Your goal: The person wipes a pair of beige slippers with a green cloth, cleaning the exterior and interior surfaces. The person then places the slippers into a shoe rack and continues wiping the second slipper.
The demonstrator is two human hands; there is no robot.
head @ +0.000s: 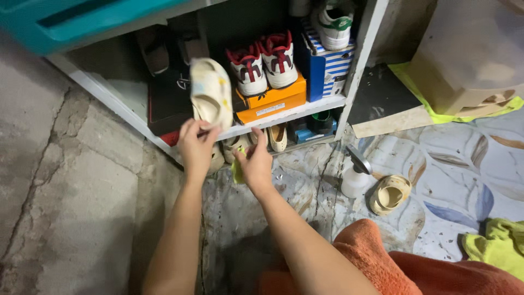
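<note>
Left hand: the left hand [196,147] grips the heel end of a cream sandal [211,93], fingers closed round it, and holds it sole-out in front of the shelf unit [284,114].
Right hand: the right hand [255,162] is closed on a small yellow-green cloth [238,171], just below and beside the raised sandal; cloth and sandal are apart.
Sandal: in the air, close to the shelf's front edge, not resting on anything; its pale sole shows some coloured marks.
Its mate: a second cream sandal [389,193] lies on the patterned floor [447,164], well apart from both hands, next to a white spray bottle [355,177].
Shelf: red-and-white sneakers [263,65] sit on an orange box [271,101]; a blue striped box [325,63] stands beside them, more shoes in the row below.
Nearby: a larger yellow-green rag [496,246] lies at the right on the floor.
Progress: as I judge it, one sandal is in hand with the cloth ready but not on it, so wiping looks unfinished; the floor sandal seems untouched and neither is shelved.
</note>
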